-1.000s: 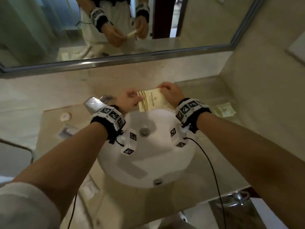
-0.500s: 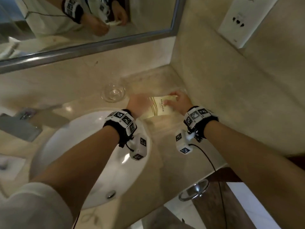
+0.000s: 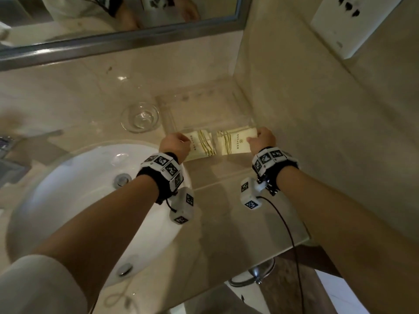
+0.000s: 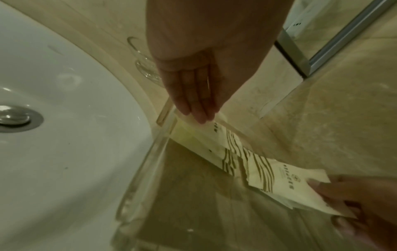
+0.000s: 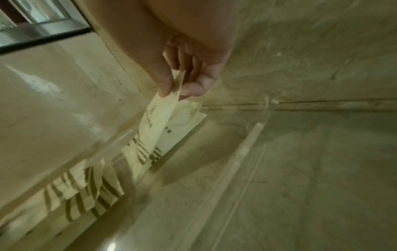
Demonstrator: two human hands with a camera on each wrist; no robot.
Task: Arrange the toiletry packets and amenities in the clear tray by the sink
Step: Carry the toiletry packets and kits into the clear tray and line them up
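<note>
A clear tray (image 3: pixel 204 98) sits in the counter corner, right of the sink. Two cream packets with gold stripes stand side by side inside it, against a clear divider. My left hand (image 3: pixel 174 143) has straight fingers (image 4: pixel 197 101) whose tips touch the end of the left packet (image 3: pixel 199 145) (image 4: pixel 227 141). My right hand (image 3: pixel 260 138) pinches the end of the right packet (image 3: pixel 235 141) (image 5: pixel 163 115) between thumb and fingers (image 5: pixel 165 81). The tray's rim (image 4: pixel 163 135) and a clear tray wall (image 5: pixel 247 144) show in the wrist views.
A small glass bowl (image 3: pixel 139 118) stands just left of the tray. The white sink basin (image 3: pixel 79 189) with its drain (image 3: pixel 122 179) lies to the left, and the faucet (image 3: pixel 9 164) at the far left. The wall (image 3: pixel 317 132) closes the right side. A towel ring (image 3: pixel 254 273) hangs below the counter.
Both hands moved right from above the sink to the tray, carrying the cream packets. The packets, held together before, now stand apart side by side in the tray.
</note>
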